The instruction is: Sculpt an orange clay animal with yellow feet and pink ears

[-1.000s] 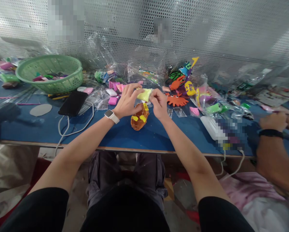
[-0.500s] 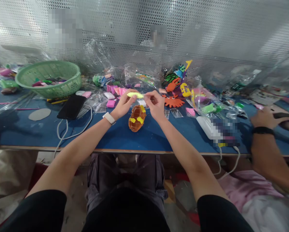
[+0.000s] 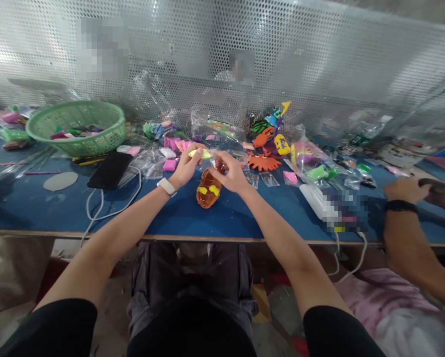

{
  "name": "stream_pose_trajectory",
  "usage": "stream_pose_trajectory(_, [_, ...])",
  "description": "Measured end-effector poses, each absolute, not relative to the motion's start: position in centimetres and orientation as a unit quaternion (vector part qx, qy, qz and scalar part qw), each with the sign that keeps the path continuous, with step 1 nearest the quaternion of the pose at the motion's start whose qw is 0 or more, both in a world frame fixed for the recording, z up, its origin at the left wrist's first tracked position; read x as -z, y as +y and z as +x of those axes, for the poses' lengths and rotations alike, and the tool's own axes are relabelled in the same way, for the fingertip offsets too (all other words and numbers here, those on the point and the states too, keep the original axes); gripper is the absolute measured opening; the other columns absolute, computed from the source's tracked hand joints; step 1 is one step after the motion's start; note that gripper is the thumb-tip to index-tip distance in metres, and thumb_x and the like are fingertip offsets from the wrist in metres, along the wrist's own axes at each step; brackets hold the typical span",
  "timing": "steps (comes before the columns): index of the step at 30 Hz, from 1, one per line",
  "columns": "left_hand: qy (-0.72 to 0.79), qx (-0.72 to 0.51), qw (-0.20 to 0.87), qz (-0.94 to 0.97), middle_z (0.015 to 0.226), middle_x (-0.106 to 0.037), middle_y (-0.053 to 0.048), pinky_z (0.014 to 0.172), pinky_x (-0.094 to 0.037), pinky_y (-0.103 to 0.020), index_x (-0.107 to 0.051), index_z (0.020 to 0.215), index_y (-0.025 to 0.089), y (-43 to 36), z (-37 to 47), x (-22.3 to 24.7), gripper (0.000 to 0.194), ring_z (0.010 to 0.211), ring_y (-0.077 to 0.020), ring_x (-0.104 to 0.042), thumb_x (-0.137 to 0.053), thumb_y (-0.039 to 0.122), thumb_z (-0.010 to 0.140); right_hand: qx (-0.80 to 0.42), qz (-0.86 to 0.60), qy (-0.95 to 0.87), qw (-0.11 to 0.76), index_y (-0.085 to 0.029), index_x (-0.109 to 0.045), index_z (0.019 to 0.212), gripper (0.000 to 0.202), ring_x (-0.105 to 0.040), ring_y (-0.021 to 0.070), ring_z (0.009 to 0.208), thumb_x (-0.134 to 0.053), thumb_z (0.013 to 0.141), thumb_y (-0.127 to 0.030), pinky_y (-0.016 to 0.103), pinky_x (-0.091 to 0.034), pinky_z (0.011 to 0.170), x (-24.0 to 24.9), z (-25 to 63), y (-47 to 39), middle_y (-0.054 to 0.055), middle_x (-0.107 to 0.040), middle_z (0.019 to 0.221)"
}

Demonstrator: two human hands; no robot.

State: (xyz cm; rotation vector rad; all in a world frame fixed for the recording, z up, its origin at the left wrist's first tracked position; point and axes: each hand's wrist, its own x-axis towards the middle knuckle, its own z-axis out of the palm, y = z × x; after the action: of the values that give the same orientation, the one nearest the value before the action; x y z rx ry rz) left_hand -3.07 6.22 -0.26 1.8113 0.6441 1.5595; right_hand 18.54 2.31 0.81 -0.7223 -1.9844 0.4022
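My left hand (image 3: 186,167) is closed around a long lump of bright yellow modelling clay (image 3: 204,154), held above the table. My right hand (image 3: 231,171) is beside the clay's right end, fingers bent and drawn together; whatever is between the fingertips is too small to make out. Below both hands lies a brown oval piece (image 3: 208,180) with a grid of lines over it, upright on the blue table (image 3: 177,218). Two yellow clay bits (image 3: 215,190) show on its near half. My right hand covers part of its far end.
A green basket (image 3: 77,144) with clay packets stands at left, near a black phone (image 3: 108,171) on a white cable. Orange clay crab (image 3: 264,161), clear bags and pink packets line the back. At right are a white device (image 3: 313,201) and another person's hands (image 3: 404,191).
My right hand has come down and left, over the far end of the brown piece. My left hand has shifted slightly left with the yellow clay. The camera view has tilted slightly.
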Motion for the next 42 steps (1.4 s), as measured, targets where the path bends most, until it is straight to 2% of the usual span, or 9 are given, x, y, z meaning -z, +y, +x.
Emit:
stream_pose_trajectory(4, [0.256, -0.604, 0.345, 0.672, 0.082, -0.062, -0.001, 0.066, -0.049, -0.03, -0.076, 0.114, 0.025, 5.6, -2.7, 0.0, 0.072, 0.071, -0.0159, -0.058, -0.066, 0.095, 0.103, -0.194, -0.313, -0.815, 0.448, -0.027, -0.065, 0.15, 0.05, -0.048, 0.0183, 0.07, -0.075, 0.105, -0.048, 0.037, -0.05, 0.068, -1.2, 18.6, 1.9, -0.004, -0.051, 0.085])
stream_pose_trajectory(8, [0.243, -0.608, 0.347, 0.672, 0.08, -0.061, -0.001, 0.064, -0.047, -0.03, -0.076, 0.113, 0.023, 5.2, -2.2, -0.3, 0.073, 0.069, -0.0156, -0.058, -0.061, 0.094, 0.106, -0.24, -0.297, -0.798, 0.465, -0.03, -0.063, 0.148, 0.053, -0.045, 0.0168, 0.065, -0.079, 0.104, -0.053, 0.035, -0.045, 0.065, -1.2, 18.5, 1.7, -0.006, -0.049, 0.081])
stream_pose_trajectory(14, [0.236, -0.617, 0.348, 0.665, 0.079, -0.059, -0.001, 0.061, -0.045, -0.03, -0.073, 0.111, 0.023, 5.2, -1.9, -0.2, 0.07, 0.067, -0.0151, -0.055, -0.059, 0.092, 0.109, -0.278, -0.297, -0.797, 0.446, -0.031, -0.062, 0.157, 0.066, -0.054, 0.018, 0.063, -0.083, 0.101, -0.059, 0.037, -0.049, 0.061, -1.4, 18.1, 1.4, -0.004, -0.064, 0.081])
stream_pose_trajectory(17, [0.228, -0.617, 0.348, 0.668, 0.08, -0.059, -0.001, 0.062, -0.044, -0.03, -0.073, 0.112, 0.023, 5.3, -2.1, 0.0, 0.068, 0.067, -0.0144, -0.053, -0.059, 0.089, 0.111, -0.277, -0.316, -0.801, 0.426, -0.03, -0.064, 0.161, 0.067, -0.051, 0.0172, 0.059, -0.082, 0.102, -0.055, 0.037, -0.046, 0.059, -1.8, 18.0, 1.1, -0.005, -0.064, 0.076])
stream_pose_trajectory(21, [0.23, -0.613, 0.302, 0.692, 0.086, -0.064, -0.002, 0.066, -0.045, -0.032, -0.075, 0.118, 0.024, 5.1, -2.4, 0.0, 0.063, 0.069, -0.0147, -0.053, -0.057, 0.085, 0.114, -0.298, -0.322, -0.797, 0.414, -0.031, -0.066, 0.163, 0.072, -0.047, 0.0169, 0.056, -0.085, 0.1, -0.06, 0.035, -0.04, 0.056, -2.2, 18.0, 0.8, -0.006, -0.064, 0.07])
stream_pose_trajectory(24, [0.246, -0.612, 0.281, 0.698, 0.094, -0.068, -0.005, 0.069, -0.048, -0.034, -0.074, 0.118, 0.024, 4.9, -2.3, 0.1, 0.067, 0.074, -0.0162, -0.056, -0.052, 0.087, 0.115, -0.338, -0.309, -0.797, 0.394, -0.031, -0.062, 0.166, 0.079, -0.05, 0.0161, 0.054, -0.088, 0.099, -0.061, 0.032, -0.039, 0.053, -2.3, 18.3, 0.9, -0.007, -0.066, 0.069])
stream_pose_trajectory(31, [0.258, -0.615, 0.253, 0.701, 0.096, -0.066, -0.006, 0.069, -0.052, -0.035, -0.069, 0.109, 0.025, 4.6, -2.1, 0.0, 0.068, 0.075, -0.0168, -0.058, -0.041, 0.086, 0.118, -0.431, -0.282, -0.777, 0.362, -0.023, -0.05, 0.168, 0.09, -0.054, 0.0145, 0.048, -0.092, 0.097, -0.059, 0.029, -0.041, 0.05, -2.5, 18.0, 0.4, -0.011, -0.067, 0.063])
stream_pose_trajectory(37, [0.297, -0.617, 0.205, 0.699, 0.085, -0.067, -0.005, 0.068, -0.049, -0.038, -0.066, 0.096, 0.025, 4.2, -1.9, -0.2, 0.075, 0.071, -0.0181, -0.059, -0.031, 0.088, 0.119, -0.45, -0.286, -0.765, 0.36, -0.023, -0.058, 0.148, 0.074, -0.044, 0.0123, 0.044, -0.095, 0.095, -0.058, 0.029, -0.034, 0.048, -3.3, 17.2, -0.4, -0.014, -0.06, 0.056])
stream_pose_trajectory(42, [0.347, -0.559, 0.16, 0.736, 0.079, -0.07, -0.005, 0.066, -0.044, -0.038, -0.069, 0.091, 0.024, 4.2, -2.4, -0.4, 0.085, 0.068, -0.018, -0.059, -0.021, 0.089, 0.118, -0.507, -0.28, -0.734, 0.355, -0.023, -0.06, 0.126, 0.069, -0.036, 0.0095, 0.041, -0.098, 0.09, -0.068, 0.027, -0.027, 0.041, -3.0, 17.2, 0.0, -0.015, -0.052, 0.052])
